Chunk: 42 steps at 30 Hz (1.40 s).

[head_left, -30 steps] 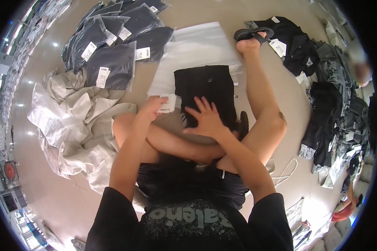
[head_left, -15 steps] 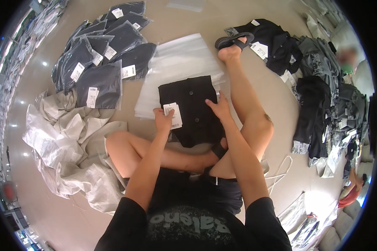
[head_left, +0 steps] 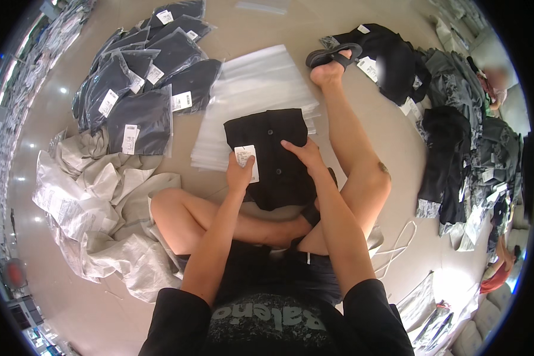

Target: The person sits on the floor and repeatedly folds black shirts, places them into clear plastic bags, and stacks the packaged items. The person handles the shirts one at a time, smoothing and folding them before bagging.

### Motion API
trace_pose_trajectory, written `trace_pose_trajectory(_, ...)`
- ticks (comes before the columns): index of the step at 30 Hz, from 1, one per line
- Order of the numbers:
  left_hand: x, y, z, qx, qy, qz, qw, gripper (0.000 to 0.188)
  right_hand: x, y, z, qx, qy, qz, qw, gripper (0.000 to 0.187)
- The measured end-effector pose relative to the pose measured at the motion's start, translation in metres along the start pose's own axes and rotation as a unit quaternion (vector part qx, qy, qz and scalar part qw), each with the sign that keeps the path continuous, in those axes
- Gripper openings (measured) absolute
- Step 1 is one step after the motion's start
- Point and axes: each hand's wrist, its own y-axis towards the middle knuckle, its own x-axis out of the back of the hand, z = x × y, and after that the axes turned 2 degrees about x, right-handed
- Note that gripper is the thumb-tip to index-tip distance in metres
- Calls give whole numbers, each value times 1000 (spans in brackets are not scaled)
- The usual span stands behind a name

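Observation:
A folded black buttoned garment (head_left: 270, 157) lies in front of me, partly over a stack of clear plastic bags (head_left: 255, 83). My left hand (head_left: 240, 174) is closed at its left edge, thumb pressed on a white paper hang tag (head_left: 244, 152); the fingers behind are hidden. At the right edge my right hand (head_left: 307, 155) grips the garment, its thumb lying on the front near the buttons and its other fingers mostly out of sight. Two dark buttons show down the middle of the cloth.
Bagged dark garments (head_left: 139, 115) with white tags are piled at the far left. A crumpled beige sack (head_left: 124, 237) lies beside my left knee. Black and grey garments (head_left: 442, 160) form a heap on the right. My sandalled foot (head_left: 329, 68) stretches out past the bags.
Both hands have shifted inward on the garment, the left one to the right and the right thumb further left across the cloth. The tag has turned slightly and sits straighter.

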Motion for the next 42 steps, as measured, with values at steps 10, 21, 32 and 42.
trace_pose_trajectory(10, -6, -19, -35, -93, 95, 23, 991, 48, -23, 8, -39, 67, -369, -123, 919, 54)
trace_pose_trajectory(21, -41, -55, -39, -223, 132, 125, 958, 86, -60, -12, -17, 19, -205, -21, 978, 128)
trace_pose_trajectory(32, 42, -24, -48, -232, -51, 40, 971, 20, -30, -11, 29, 2, 60, -54, 997, 52)
trace_pose_trajectory(42, -40, 111, -74, -441, 330, 83, 830, 14, 94, -108, 198, 99, 386, -77, 914, 60)
